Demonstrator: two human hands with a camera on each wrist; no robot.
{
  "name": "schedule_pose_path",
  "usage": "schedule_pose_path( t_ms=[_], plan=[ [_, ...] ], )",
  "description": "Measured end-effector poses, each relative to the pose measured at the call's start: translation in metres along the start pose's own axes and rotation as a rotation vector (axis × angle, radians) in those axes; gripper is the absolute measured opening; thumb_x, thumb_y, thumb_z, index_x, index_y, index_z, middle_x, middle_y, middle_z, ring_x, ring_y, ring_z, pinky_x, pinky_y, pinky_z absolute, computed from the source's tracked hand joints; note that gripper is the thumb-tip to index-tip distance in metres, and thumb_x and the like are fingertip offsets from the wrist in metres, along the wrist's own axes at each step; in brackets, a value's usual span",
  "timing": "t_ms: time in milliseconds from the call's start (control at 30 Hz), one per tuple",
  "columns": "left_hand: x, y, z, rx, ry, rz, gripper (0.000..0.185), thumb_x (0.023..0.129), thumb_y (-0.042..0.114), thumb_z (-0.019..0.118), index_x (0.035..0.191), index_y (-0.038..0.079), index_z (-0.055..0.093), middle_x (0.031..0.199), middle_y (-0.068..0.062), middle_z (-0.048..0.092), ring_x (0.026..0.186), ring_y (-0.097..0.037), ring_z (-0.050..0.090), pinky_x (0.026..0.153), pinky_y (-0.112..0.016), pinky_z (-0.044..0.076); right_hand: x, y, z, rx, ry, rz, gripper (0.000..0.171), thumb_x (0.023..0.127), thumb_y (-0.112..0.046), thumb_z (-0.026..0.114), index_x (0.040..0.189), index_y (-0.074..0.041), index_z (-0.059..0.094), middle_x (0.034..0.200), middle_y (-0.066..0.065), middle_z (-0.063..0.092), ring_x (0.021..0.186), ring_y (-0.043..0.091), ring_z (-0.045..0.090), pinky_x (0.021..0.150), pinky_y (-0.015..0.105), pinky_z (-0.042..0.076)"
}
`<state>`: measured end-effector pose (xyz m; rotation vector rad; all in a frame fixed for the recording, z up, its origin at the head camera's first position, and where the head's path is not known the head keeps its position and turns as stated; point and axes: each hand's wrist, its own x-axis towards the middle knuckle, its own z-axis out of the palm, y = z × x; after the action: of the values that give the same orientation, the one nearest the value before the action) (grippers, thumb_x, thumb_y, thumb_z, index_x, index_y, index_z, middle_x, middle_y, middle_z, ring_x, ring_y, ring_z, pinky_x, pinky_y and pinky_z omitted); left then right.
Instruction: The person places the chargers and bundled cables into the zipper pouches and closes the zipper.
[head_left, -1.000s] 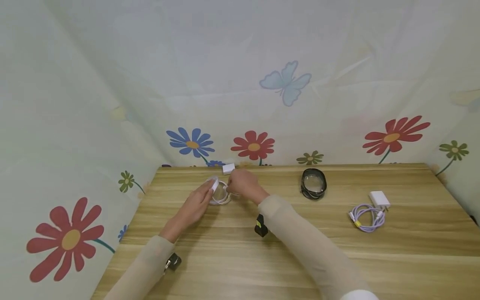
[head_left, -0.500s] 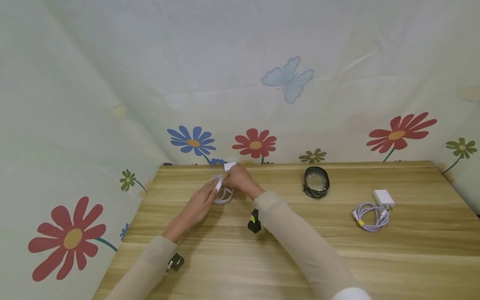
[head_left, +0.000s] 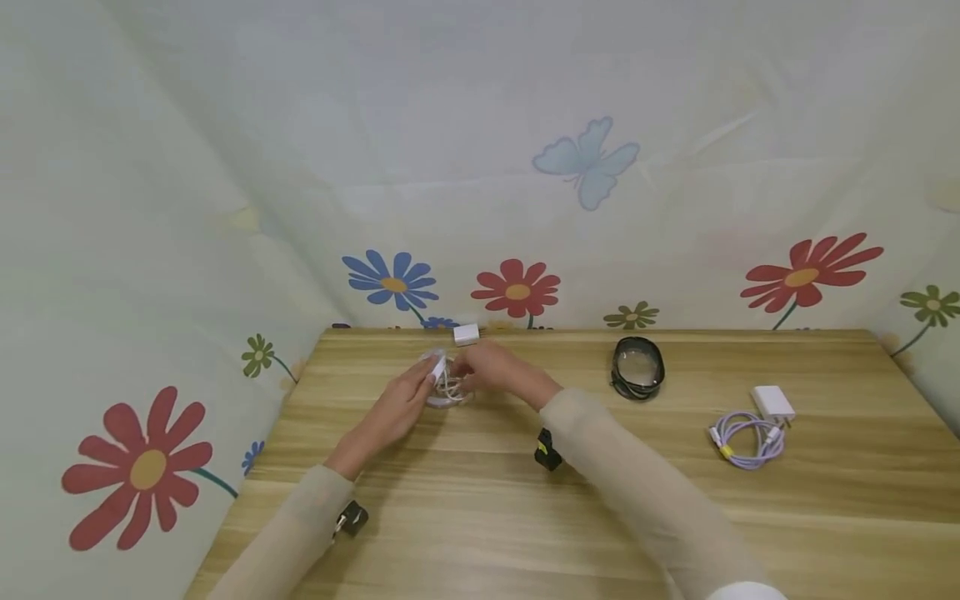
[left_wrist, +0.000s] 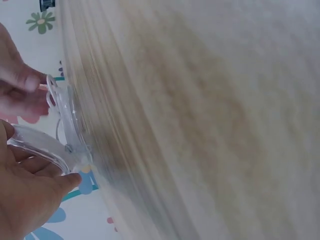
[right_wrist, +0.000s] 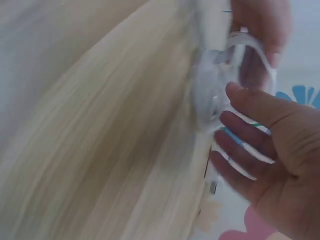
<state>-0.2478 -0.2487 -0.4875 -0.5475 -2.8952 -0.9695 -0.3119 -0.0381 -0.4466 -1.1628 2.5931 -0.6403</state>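
My left hand [head_left: 393,410] grips the raised lid of a small clear round pouch [left_wrist: 42,142] with white trim, thumb in front and fingers behind. The pouch's lower half lies on the table, opened toward the right. A white cable [head_left: 452,388] sits in loose loops inside it, one loop standing above the rim in the left wrist view. My right hand [right_wrist: 280,145] is at the pouch's right side, thumb and fingers spread apart around its mouth. Its fingertips are right at the cable, with nothing pinched between them.
Behind the pouch, a white charger block [head_left: 466,334] stands at the table's back edge. A black-trimmed clear round pouch [head_left: 637,392] lies right of centre. Farther right are a coiled purple cable [head_left: 731,450] and another white charger [head_left: 774,403]. A flowered curtain [head_left: 420,150] hangs behind.
My right hand has drawn back slightly to the right and its fingers have loosened from the cable, which now sits in the pouch. The left hand keeps its hold on the lid.
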Motion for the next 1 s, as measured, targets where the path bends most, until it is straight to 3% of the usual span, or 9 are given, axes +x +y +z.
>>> schedule_pose_path(
  t_ms=[100, 200, 300, 400, 633, 833, 1000],
  plan=[
    [0.001, 0.000, -0.001, -0.001, -0.003, 0.005, 0.053, 0.112, 0.031, 0.034, 0.156, 0.002, 0.037, 0.159, -0.019, 0.038, 0.148, -0.038, 0.034, 0.121, -0.050, 0.027, -0.007, 0.004, 0.001, -0.127, -0.008, -0.137, 0.027, 0.087, -0.007, 0.080, 0.114, -0.005, 0.077, 0.107, 0.008, 0.076, 0.096, 0.022, 0.068, 0.087, 0.034, 0.056],
    [0.001, 0.000, -0.002, -0.007, 0.009, 0.005, 0.051, 0.112, 0.030, 0.034, 0.156, 0.002, 0.038, 0.159, -0.019, 0.038, 0.148, -0.037, 0.034, 0.121, -0.050, 0.026, -0.009, 0.009, 0.007, -0.227, 0.053, -0.278, 0.029, 0.084, -0.005, 0.082, 0.113, -0.005, 0.077, 0.105, 0.009, 0.076, 0.093, 0.021, 0.069, 0.084, 0.032, 0.057],
    [0.001, -0.001, -0.002, -0.010, 0.006, 0.000, 0.051, 0.112, 0.029, 0.035, 0.156, 0.002, 0.038, 0.159, -0.019, 0.038, 0.147, -0.038, 0.034, 0.121, -0.050, 0.027, -0.008, 0.013, 0.014, -0.298, 0.124, -0.372, 0.019, 0.085, -0.003, 0.080, 0.104, -0.007, 0.078, 0.098, 0.008, 0.076, 0.087, 0.019, 0.069, 0.079, 0.030, 0.057],
    [0.000, -0.002, -0.001, -0.006, -0.006, -0.012, 0.052, 0.113, 0.030, 0.034, 0.156, 0.002, 0.037, 0.159, -0.019, 0.038, 0.147, -0.037, 0.034, 0.121, -0.050, 0.027, -0.005, 0.016, 0.019, -0.329, 0.160, -0.375, 0.008, 0.088, -0.005, 0.078, 0.095, -0.008, 0.079, 0.091, 0.005, 0.075, 0.080, 0.016, 0.069, 0.073, 0.028, 0.057],
    [-0.002, -0.002, 0.000, -0.015, -0.002, -0.004, 0.053, 0.113, 0.033, 0.034, 0.155, 0.001, 0.039, 0.157, -0.019, 0.041, 0.146, -0.037, 0.037, 0.119, -0.051, 0.030, 0.010, 0.011, 0.022, -0.295, 0.155, -0.232, 0.005, 0.091, -0.008, 0.076, 0.091, -0.011, 0.081, 0.089, 0.000, 0.075, 0.079, 0.012, 0.067, 0.075, 0.028, 0.056],
    [-0.002, -0.001, -0.001, -0.015, 0.008, 0.020, 0.050, 0.112, 0.029, 0.036, 0.154, 0.000, 0.041, 0.156, -0.020, 0.042, 0.145, -0.038, 0.038, 0.119, -0.052, 0.032, 0.022, 0.007, 0.024, -0.398, 0.055, -0.280, 0.010, 0.093, -0.012, 0.074, 0.087, -0.017, 0.080, 0.087, -0.005, 0.074, 0.076, 0.008, 0.060, 0.069, 0.025, 0.049],
    [-0.001, -0.002, 0.000, -0.008, 0.008, 0.021, 0.050, 0.112, 0.028, 0.037, 0.154, 0.001, 0.042, 0.156, -0.019, 0.043, 0.145, -0.037, 0.038, 0.119, -0.051, 0.031, 0.024, 0.009, 0.017, -0.323, 0.000, -0.351, 0.011, 0.093, -0.004, 0.073, 0.091, -0.011, 0.080, 0.086, 0.001, 0.076, 0.072, 0.011, 0.057, 0.067, 0.025, 0.047]
  ],
)
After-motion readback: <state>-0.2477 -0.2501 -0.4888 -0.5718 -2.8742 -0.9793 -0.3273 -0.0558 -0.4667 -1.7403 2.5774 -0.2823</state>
